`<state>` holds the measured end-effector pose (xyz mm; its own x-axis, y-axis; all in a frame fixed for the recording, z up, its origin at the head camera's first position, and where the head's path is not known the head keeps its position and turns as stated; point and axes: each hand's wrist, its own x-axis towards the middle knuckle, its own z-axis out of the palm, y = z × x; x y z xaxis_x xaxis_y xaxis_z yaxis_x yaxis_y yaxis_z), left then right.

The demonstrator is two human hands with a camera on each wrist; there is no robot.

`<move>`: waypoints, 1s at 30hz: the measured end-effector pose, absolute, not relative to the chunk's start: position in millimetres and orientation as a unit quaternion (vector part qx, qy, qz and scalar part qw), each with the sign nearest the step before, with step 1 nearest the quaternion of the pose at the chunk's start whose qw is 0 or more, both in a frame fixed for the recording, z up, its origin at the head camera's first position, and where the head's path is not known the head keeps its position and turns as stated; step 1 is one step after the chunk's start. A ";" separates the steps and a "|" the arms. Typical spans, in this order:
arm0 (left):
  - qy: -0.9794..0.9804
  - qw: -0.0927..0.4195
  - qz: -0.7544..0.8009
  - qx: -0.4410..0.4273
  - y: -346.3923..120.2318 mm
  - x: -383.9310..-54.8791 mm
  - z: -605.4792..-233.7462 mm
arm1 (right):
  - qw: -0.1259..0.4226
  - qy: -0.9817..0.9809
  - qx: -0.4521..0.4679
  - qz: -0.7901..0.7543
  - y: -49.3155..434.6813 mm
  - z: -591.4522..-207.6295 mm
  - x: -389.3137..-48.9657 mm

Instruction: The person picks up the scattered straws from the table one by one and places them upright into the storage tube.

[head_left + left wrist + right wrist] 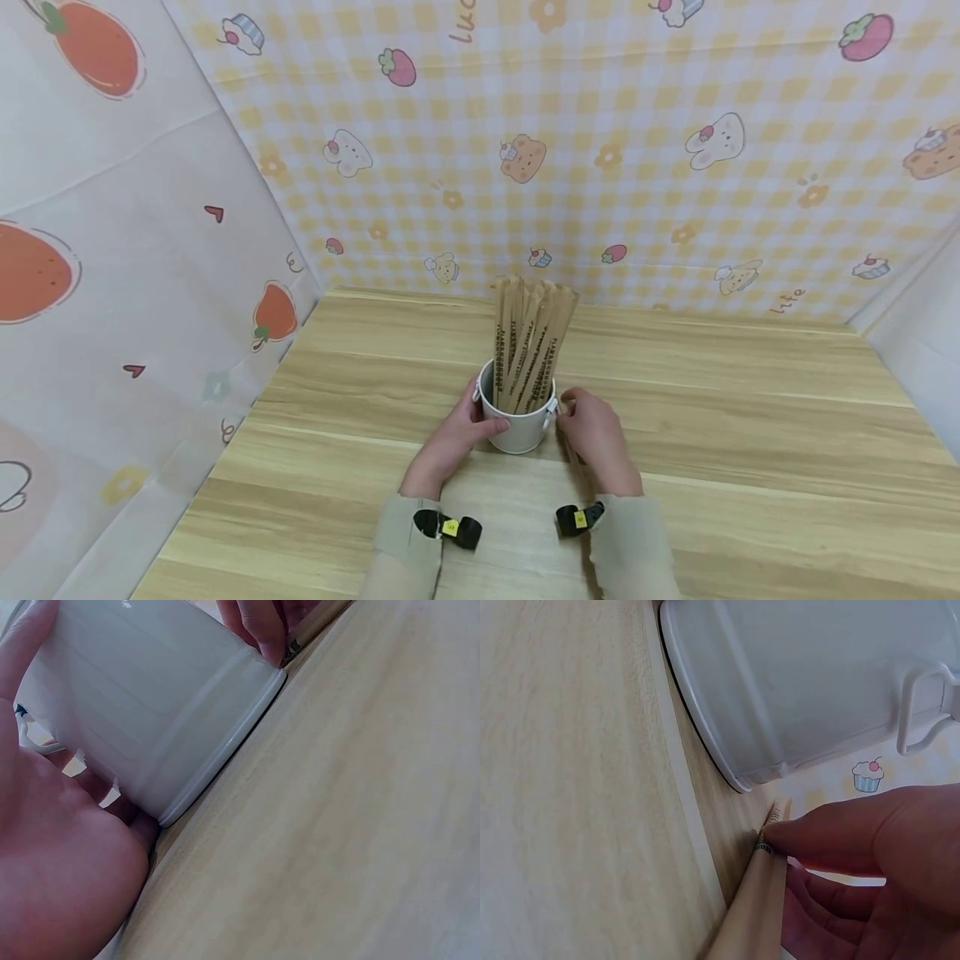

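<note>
A small white metal bucket [517,437] stands upright on the wooden table, packed with brown paper-wrapped chopsticks [531,346] that bear dark print. My left hand [454,440] grips the bucket from the left, its thumb across the front and the fingers round the far side. To the right of the bucket, my right hand [597,435] pinches one more paper-wrapped pair of chopsticks [751,915] between thumb and fingers. That packet lies low along the tabletop, close beside the bucket's base, and points back toward my body. The bucket's handle loop [919,712] sticks out on this side.
The light wooden table [750,417] spreads out to both sides of the bucket. Behind it hangs a yellow checked cloth [600,192], and a white printed cloth [165,292] closes off the left. Each wrist carries a black camera strap [448,527].
</note>
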<state>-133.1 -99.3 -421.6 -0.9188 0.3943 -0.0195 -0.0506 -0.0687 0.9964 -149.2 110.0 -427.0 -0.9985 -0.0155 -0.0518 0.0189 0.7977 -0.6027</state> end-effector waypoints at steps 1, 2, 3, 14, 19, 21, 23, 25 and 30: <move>0.665 0.154 0.719 0.129 -99.4 -133.0 -421.6 | 0.028 0.947 0.002 -0.319 110.0 -427.3 -149.5; 0.666 0.153 0.719 0.128 -99.5 -132.9 -421.4 | 0.030 0.947 0.003 -0.320 109.8 -427.3 -149.7; 0.666 0.153 0.719 0.129 -99.7 -132.7 -421.2 | 0.033 0.946 0.005 -0.321 109.7 -427.5 -150.0; 0.660 0.151 0.723 0.141 -100.0 -133.2 -421.4 | 0.032 0.945 0.009 -0.324 109.6 -424.5 -149.9; 0.656 0.152 0.725 0.142 -100.3 -133.5 -422.4 | 0.029 0.941 0.005 -0.337 111.9 -422.2 -148.8; 0.656 0.153 0.725 0.143 -100.4 -133.5 -422.5 | 0.028 0.938 0.008 -0.346 113.9 -420.3 -148.2; 0.657 0.154 0.724 0.143 -100.3 -133.4 -422.5 | 0.022 0.933 0.012 -0.359 116.3 -417.4 -148.1; 0.656 0.155 0.725 0.143 -100.1 -133.2 -422.0 | 0.010 0.928 0.017 -0.372 119.0 -412.4 -148.0; 0.654 0.161 0.726 0.139 -99.7 -132.8 -420.8 | -0.028 0.906 0.031 -0.421 125.9 -393.4 -146.0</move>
